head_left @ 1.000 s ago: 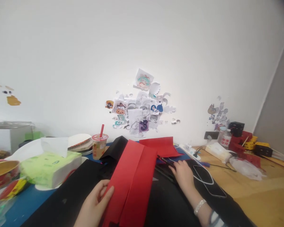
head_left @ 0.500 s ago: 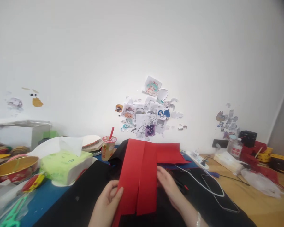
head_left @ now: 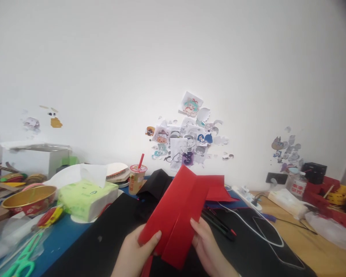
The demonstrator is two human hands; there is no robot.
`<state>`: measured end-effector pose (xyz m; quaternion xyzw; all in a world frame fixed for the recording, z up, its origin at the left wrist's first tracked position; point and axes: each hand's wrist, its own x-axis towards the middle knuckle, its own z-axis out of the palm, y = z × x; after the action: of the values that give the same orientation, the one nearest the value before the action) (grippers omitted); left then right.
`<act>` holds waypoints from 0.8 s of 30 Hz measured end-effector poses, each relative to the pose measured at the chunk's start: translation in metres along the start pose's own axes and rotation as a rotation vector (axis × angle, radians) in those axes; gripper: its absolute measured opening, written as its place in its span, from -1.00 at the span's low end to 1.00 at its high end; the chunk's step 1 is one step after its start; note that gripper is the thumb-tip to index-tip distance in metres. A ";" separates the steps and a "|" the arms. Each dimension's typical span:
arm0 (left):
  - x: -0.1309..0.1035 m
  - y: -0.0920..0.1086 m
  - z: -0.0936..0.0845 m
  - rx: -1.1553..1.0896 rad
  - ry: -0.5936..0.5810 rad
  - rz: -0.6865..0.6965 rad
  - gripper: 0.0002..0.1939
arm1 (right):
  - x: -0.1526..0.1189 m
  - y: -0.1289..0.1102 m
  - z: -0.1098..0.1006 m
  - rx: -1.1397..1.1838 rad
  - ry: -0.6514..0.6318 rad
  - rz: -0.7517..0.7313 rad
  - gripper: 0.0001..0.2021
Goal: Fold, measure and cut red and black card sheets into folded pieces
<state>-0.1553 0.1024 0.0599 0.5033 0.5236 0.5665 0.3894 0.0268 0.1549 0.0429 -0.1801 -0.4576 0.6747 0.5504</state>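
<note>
A folded piece of red paper [head_left: 181, 207] is held up in front of me, tilted so its top leans to the right, with a slit or seam running down its length. My left hand [head_left: 137, 248] grips its lower left edge, thumb on the near face. At the right edge, my right hand [head_left: 206, 244] pinches it, thumb in front and fingers behind. Another red folded piece [head_left: 223, 188] stands behind it on the table. Black folded paper [head_left: 157, 182] lies behind to the left. A black mat [head_left: 103, 234] spreads below my hands.
On the left are a tissue pack [head_left: 88, 198], a gold-and-red bowl [head_left: 29, 198], green scissors [head_left: 24, 256] and a drink cup [head_left: 137, 179]. Several pens [head_left: 220, 225], a white cable [head_left: 250, 223], a power strip [head_left: 246, 198] and a plastic bag [head_left: 331, 229] lie to the right.
The red paper has tilted from nearly upright to leaning right. My right hand has closed on its right edge, where its fingers were looser before. The view has shifted slightly left.
</note>
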 end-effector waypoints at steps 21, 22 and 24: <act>0.021 0.002 -0.028 -0.113 -0.019 0.066 -0.53 | 0.013 -0.034 -0.047 -0.446 0.276 -0.280 -0.68; 0.021 0.001 -0.026 -0.150 -0.004 0.065 -0.51 | 0.012 -0.032 -0.047 -0.450 0.293 -0.294 -0.68; 0.021 -0.002 -0.023 -0.186 0.003 0.054 -0.50 | 0.011 -0.030 -0.047 -0.464 0.318 -0.312 -0.69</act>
<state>-0.1817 0.1181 0.0629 0.4780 0.4555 0.6236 0.4186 0.0756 0.1832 0.0465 -0.3316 -0.5294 0.4231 0.6563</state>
